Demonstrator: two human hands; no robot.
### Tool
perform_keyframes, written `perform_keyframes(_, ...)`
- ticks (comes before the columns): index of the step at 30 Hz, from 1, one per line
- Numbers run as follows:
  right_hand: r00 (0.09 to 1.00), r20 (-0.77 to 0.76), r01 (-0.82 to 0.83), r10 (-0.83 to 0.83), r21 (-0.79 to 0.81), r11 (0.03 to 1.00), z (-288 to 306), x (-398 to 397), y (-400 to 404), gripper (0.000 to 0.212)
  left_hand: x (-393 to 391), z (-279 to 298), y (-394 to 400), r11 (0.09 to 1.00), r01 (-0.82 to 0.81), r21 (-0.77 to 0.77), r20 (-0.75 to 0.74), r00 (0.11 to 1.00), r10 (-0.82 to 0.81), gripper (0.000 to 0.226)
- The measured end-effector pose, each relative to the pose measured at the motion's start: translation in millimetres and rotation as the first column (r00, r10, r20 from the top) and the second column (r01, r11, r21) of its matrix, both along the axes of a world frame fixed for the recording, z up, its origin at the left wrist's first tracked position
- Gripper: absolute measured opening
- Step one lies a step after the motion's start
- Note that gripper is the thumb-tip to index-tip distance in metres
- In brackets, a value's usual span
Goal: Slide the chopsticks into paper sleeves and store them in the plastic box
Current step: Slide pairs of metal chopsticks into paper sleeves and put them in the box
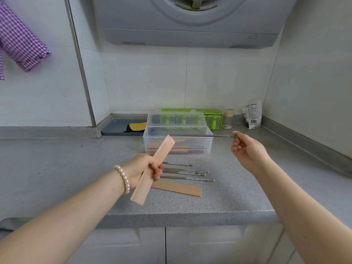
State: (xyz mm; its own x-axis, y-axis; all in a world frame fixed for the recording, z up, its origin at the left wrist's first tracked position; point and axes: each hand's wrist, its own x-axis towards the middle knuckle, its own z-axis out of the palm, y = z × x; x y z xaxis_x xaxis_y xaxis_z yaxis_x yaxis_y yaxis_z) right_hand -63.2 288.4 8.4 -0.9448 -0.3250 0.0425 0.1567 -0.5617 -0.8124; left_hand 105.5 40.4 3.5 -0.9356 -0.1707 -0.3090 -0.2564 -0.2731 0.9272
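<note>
My left hand (142,169) grips a tan paper sleeve (152,169) around its middle, tilted with its open end up toward the box. My right hand (245,147) pinches the green-marked end of a metal chopstick (200,135), held level over the clear plastic box (178,141), tip pointing left toward the sleeve's top. The box stands with its lid raised and holds sleeved chopsticks. Several loose metal chopsticks (185,172) lie on the grey counter in front of the box. Another paper sleeve (177,188) lies flat nearer me.
Behind the box stand a green seasoning rack (213,116), a small jar (227,119) and a white packet (252,115). A grey tray (118,127) with a yellow-black cloth sits back left. The counter edge (190,213) runs below my arms; a range hood hangs above.
</note>
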Motion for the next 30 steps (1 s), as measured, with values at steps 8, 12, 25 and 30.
perform_keyframes(8, 0.958, 0.2, 0.217, -0.206, -0.035, 0.976, -8.4, -12.6, 2.9, 0.031, 0.1, -11.0, 2.0, 0.975, 0.192, 0.109, 0.054, 0.978, -0.199, 0.03)
perform_keyframes(12, 0.954, 0.193, 0.237, -0.23, -0.014, 0.971, -8.0, -12.1, 4.3, 0.031, 0.8, -14.8, 5.9, 0.955, 0.281, 0.095, 0.031, 0.958, -0.285, 0.06)
perform_keyframes(25, 0.944, -0.029, 0.33, -0.329, 0.048, 0.943, 6.4, 4.5, 1.8, 0.031, 3.7, -15.8, 13.5, 0.919, 0.392, 0.034, 0.042, 0.919, -0.393, 0.053)
perform_keyframes(30, 0.931, -0.068, 0.361, -0.357, 0.058, 0.931, 9.7, 6.2, 3.3, 0.03, 5.0, -18.5, 12.0, 0.912, 0.409, 0.025, 0.04, 0.911, -0.41, 0.048)
